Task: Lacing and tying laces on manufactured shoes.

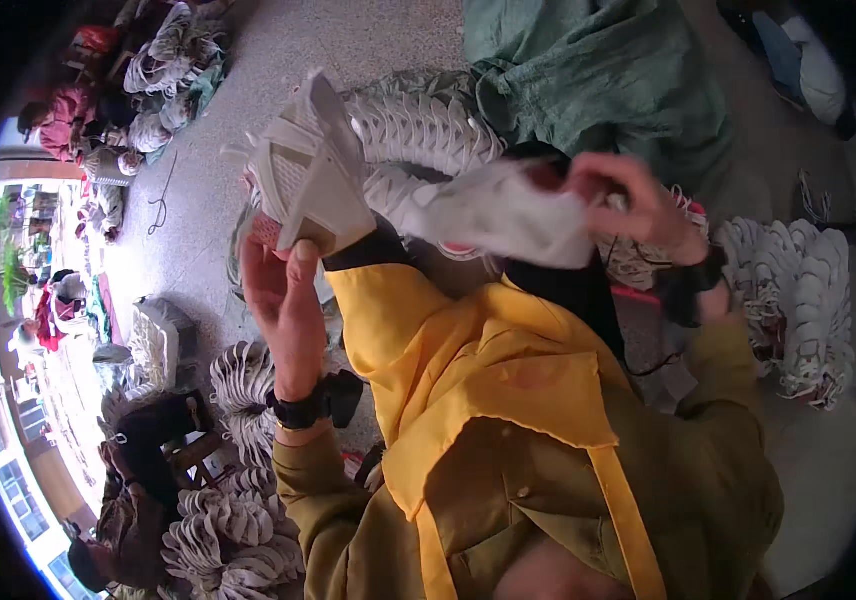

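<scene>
My left hand [288, 310] is closed on a white sneaker [313, 165], thumb and fingers at its lower end. The grooved, patterned sole faces up, with a pinkish patch near my fingers. To its right, my right hand [643, 205] grips a second white sneaker [503, 215] by the end where dark red shows. That sneaker lies nearly level and is smeared by motion. Both shoes are held above my lap, over the yellow apron [488, 370]. Behind them a curved row of white shoe pieces [418, 130] lies on the floor, partly covered by the shoes.
A green cloth sack [598, 80] lies at the far side. Bundles of white shoe pieces stand at the right [798, 300] and lower left [228, 540]. A grey bin [163, 340] is at the left. Other people [58, 120] sit among piles at the far left.
</scene>
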`<state>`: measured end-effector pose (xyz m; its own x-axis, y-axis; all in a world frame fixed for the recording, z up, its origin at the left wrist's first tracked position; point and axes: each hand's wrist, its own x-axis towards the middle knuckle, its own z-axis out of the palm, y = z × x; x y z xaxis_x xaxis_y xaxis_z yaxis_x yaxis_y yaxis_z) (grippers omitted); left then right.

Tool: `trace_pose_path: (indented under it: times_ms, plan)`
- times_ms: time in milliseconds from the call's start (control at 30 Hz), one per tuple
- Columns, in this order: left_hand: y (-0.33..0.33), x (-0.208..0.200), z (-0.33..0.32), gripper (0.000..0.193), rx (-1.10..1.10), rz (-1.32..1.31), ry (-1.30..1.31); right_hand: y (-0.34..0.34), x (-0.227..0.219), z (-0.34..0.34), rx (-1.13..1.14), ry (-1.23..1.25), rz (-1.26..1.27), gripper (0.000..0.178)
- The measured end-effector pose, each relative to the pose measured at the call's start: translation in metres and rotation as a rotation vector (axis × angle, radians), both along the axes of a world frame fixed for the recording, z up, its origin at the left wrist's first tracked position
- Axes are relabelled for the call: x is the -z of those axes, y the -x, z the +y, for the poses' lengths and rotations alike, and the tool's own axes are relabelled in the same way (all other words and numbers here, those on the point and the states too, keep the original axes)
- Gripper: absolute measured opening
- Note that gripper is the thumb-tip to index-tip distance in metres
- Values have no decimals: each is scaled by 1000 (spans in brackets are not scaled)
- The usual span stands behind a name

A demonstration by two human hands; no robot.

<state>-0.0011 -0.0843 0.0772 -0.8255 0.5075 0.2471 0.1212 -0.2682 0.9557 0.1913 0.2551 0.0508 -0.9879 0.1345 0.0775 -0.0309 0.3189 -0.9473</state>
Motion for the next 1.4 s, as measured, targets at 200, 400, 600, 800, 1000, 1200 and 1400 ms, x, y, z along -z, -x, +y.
trace_pose_path:
  times_ms: [200,400,600,800,1000,1200,1400]
  plan:
    - [16,9,6,40,-40,-41,23,-43,33,89,417,938,169,38]
    - [-12,30,13,37,12,37,198,-65,55,119,445,1137,400,36]
    - [-53,51,38,33,235,701,654,-56,58,77,688,704,209,42]
    - [-70,76,58,33,276,874,775,-36,15,-25,395,253,14,28]
    - [-60,89,59,43,334,762,551,-12,10,-91,122,-281,186,26]
    - [-57,103,26,26,309,-343,198,3,29,-120,32,-546,179,29]
    - [-58,71,20,22,83,137,879,16,41,-126,-97,-764,-29,25]
